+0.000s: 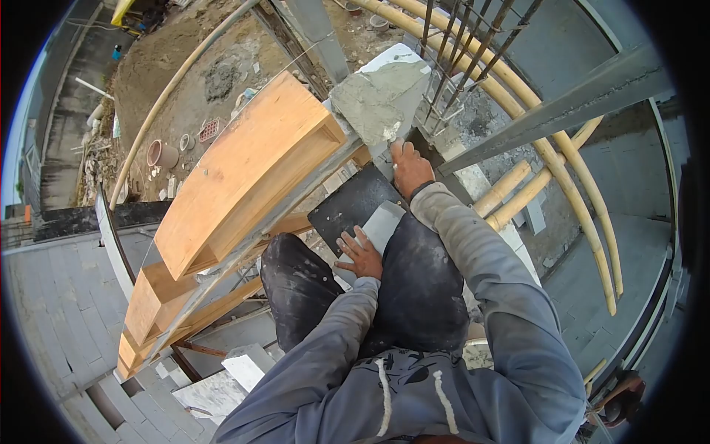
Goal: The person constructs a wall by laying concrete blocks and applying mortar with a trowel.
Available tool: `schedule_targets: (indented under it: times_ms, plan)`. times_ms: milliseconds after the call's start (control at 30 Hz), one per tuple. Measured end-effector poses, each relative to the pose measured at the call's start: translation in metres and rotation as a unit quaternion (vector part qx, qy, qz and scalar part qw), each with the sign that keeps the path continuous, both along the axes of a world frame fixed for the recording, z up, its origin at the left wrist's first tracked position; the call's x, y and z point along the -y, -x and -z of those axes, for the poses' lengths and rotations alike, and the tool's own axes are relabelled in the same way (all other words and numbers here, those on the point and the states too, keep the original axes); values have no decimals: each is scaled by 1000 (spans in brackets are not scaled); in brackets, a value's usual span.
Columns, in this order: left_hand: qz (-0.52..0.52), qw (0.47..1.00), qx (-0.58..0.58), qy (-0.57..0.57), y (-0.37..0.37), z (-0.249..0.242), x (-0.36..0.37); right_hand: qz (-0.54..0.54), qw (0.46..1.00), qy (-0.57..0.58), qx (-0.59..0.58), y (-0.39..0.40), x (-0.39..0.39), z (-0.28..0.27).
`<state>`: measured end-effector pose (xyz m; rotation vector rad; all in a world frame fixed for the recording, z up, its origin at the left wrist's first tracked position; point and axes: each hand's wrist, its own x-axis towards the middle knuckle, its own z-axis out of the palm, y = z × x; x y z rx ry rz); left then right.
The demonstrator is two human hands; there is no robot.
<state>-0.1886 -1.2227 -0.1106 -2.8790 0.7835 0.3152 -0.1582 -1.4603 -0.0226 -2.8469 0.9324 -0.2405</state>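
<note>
My left hand (360, 253) lies with its fingers spread on a pale grey block (387, 222) between my knees, near the edge of a black flat panel (353, 203). Farther forward, my right hand (411, 172) is closed, its fingertips at the near corner of a grey mortar heap (381, 92). What it grips is hidden by the fingers. The mortar is spread on a white-edged surface (399, 53) beside the upright steel bars.
A long wooden box form (248, 166) stands to the left. Steel rebar (462, 48) rises ahead, and a grey metal beam (562, 103) slants across the right. Bamboo poles (577, 185) curve behind it. White blocks (248, 365) lie at lower left; a bucket (163, 155) sits on the ground below.
</note>
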Motion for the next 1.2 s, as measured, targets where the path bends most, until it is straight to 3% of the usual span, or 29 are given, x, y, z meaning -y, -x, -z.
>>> schedule_targets:
  times_ms: [333,600,700,800,833,900,933,967,1033,1067,1133,1200]
  plan:
    - [-2,998,-37,-42,-3,-15,3,-16,996,85,-35,19,3,3]
    - [-31,995,-94,-11,-5,-24,9,-47,995,77,-46,63,14,2]
    - [-36,994,-103,-24,-5,-28,10,-54,995,53,-63,89,17,-26]
    - [-44,993,-108,-27,-4,-35,13,-23,990,-125,-61,112,17,-78]
    - [-44,992,-112,-24,-4,-35,13,-23,990,-122,-65,112,18,-93]
    - [-45,995,-88,-32,0,-34,12,-18,949,-299,97,105,21,-122]
    - [-43,995,-89,-31,2,-38,13,39,919,-380,99,93,25,-149]
    - [-51,993,-103,-33,1,-43,14,41,919,-378,101,82,32,-154]
    - [-55,992,-111,-36,-3,-42,16,124,774,-591,189,60,53,-155]
    - [-57,992,-102,-38,-3,-37,16,126,773,-591,193,51,59,-155]
    - [-54,993,-92,-41,-1,-36,16,137,863,-480,83,38,72,-156]
    - [-62,993,-94,-38,-2,-37,16,112,855,-503,57,30,86,-162]
